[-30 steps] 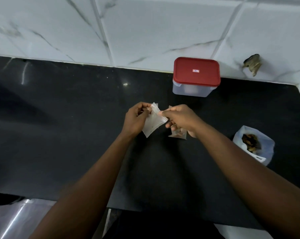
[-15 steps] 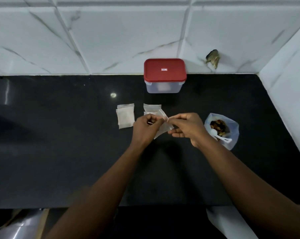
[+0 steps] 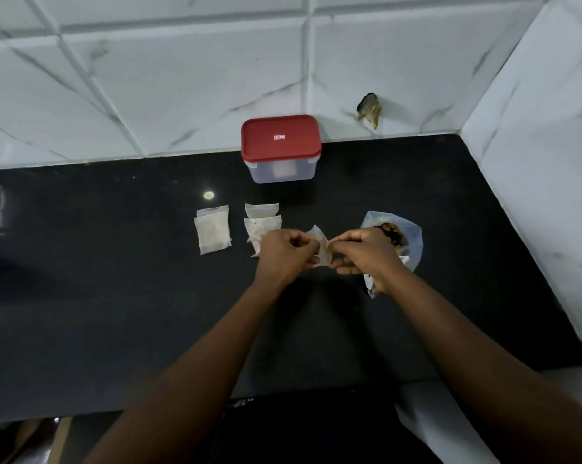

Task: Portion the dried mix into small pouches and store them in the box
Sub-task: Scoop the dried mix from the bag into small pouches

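Note:
My left hand [image 3: 284, 254] and my right hand [image 3: 366, 254] pinch the two sides of a small white pouch [image 3: 320, 244] held just above the black counter [image 3: 115, 296]. A clear bag of dried mix [image 3: 412, 236] stands open behind my right hand, its contents dark brown. The storage box [image 3: 281, 152], clear with a red lid that is closed, sits at the back against the wall. Two small pouches [image 3: 262, 220] lie overlapping in front of the box, and a stack of white pouches [image 3: 212, 233] lies to their left.
White marble tile wall [image 3: 149, 78] runs along the back and a side wall [image 3: 544, 162] bounds the counter on the right. A damaged spot [image 3: 370, 110] shows on the back wall. The counter's front edge [image 3: 182, 406] is near my body.
The view tilted and shifted, bringing the pouches on the counter and the right wall into sight. Both hands keep pinching the pouch and now sit closer to the bag of mix.

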`<state>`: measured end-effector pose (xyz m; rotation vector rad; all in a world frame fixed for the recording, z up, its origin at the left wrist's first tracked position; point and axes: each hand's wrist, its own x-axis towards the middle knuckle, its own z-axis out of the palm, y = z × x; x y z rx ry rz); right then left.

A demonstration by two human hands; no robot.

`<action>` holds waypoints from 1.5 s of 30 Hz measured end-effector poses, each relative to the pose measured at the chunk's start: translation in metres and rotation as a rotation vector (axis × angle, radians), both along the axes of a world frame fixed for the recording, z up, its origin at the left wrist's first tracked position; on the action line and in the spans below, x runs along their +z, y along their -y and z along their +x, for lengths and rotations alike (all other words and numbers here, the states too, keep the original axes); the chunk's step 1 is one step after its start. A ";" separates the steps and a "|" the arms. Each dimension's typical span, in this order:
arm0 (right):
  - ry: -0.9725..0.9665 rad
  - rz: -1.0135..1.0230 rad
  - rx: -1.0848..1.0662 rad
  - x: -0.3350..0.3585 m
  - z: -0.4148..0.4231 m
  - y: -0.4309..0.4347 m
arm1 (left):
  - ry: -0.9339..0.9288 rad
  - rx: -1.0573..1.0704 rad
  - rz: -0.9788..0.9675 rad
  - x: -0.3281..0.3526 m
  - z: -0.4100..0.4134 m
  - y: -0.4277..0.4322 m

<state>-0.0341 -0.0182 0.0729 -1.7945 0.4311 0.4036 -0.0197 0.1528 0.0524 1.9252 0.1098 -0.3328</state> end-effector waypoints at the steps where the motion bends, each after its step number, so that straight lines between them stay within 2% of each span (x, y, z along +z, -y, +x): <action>1: 0.035 -0.065 -0.002 -0.002 0.000 0.003 | 0.013 -0.001 0.052 0.000 0.000 0.002; 5: 0.260 -0.449 0.000 -0.012 0.002 0.015 | 0.103 -0.048 0.324 0.004 0.003 0.010; 8: 0.339 -0.538 0.027 -0.014 0.004 0.016 | 0.192 -0.075 0.418 0.006 0.006 0.020; 13: 0.256 -0.351 0.108 -0.015 0.012 0.020 | 0.256 -0.114 0.429 0.006 0.007 0.030; 17: 0.222 -0.383 0.077 -0.013 0.017 0.027 | 0.367 -0.130 0.477 0.009 0.003 0.036; 21: 0.241 -0.365 0.072 -0.011 0.022 0.030 | 0.470 -0.092 0.441 0.007 0.001 0.044; 25: 0.234 -0.315 0.060 -0.012 0.029 0.040 | 0.530 -0.242 0.330 -0.008 0.009 0.044; 29: 0.150 -0.200 0.001 -0.012 0.034 0.044 | 0.506 -0.334 0.287 -0.017 0.016 0.047; 33: 0.132 -0.234 0.038 -0.011 0.034 0.049 | 0.509 -0.292 0.264 -0.016 0.019 0.051; 38: 0.010 -0.019 0.033 -0.005 0.034 0.057 | 0.478 -0.256 0.185 -0.012 0.021 0.053; 45: -0.042 0.086 0.027 -0.001 0.032 0.065 | 0.386 -0.336 0.122 -0.013 0.026 0.054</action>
